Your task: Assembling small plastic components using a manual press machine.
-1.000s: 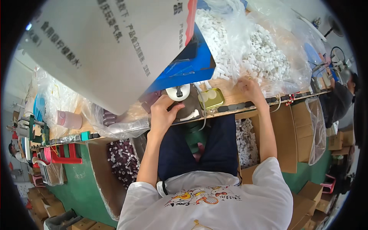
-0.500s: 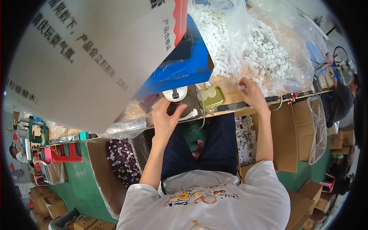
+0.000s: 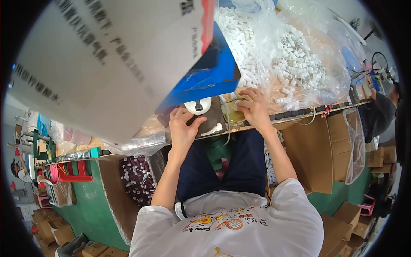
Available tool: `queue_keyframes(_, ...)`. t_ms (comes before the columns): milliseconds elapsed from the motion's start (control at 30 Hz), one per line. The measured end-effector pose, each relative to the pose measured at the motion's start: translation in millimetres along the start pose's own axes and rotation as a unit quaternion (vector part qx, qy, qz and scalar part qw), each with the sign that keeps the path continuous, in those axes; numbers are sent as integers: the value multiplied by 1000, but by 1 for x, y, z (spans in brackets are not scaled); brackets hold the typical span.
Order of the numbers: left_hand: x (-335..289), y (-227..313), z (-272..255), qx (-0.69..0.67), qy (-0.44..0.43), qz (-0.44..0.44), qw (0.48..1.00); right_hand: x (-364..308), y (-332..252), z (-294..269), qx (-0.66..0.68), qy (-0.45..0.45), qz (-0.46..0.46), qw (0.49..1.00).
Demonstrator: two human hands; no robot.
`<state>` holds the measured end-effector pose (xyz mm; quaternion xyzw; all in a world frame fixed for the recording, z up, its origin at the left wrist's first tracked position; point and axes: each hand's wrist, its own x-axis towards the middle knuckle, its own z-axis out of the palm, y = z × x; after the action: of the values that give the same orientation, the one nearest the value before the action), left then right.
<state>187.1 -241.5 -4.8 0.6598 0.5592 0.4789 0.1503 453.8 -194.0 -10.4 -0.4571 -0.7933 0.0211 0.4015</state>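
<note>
My left hand (image 3: 182,126) is at the bench edge, thumb and fingers bent together just below a white round machine head (image 3: 198,106) with a dark bolt. What lies between those fingertips is too small to make out. My right hand (image 3: 256,110) reaches over a shallow yellow-green tray (image 3: 231,115), covering much of it. Its fingers are curled together, and anything in them is hidden. A small white piece (image 3: 217,128) lies on the dark base plate (image 3: 207,127) between my hands. Behind the tray are heaps of white plastic caps (image 3: 299,60).
A large printed sheet (image 3: 107,64) blocks the upper left, before a blue machine housing (image 3: 205,79). Clear plastic bags (image 3: 338,51) surround the caps. A carton (image 3: 113,184) below left holds white-topped dark pieces (image 3: 137,180); an open carton (image 3: 308,154) stands below right.
My right hand has moved left from beside the cap heap to over the tray. My left hand stays near the machine head, its thumb and fingers now closer together.
</note>
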Motion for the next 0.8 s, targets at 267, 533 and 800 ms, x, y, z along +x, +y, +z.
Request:
queue_keyframes(267, 1, 3, 4, -8, -34, -36, 999, 31, -80, 32, 355, 35, 120, 927)
queue_keyframes(533, -12, -4, 9, -12, 26, -16, 999, 29, -97, 44, 159, 58, -145, 975)
queue_keyframes(800, -24, 1, -13, -114, 23, -73, 991, 54, -17, 11, 31, -108, 289, 951)
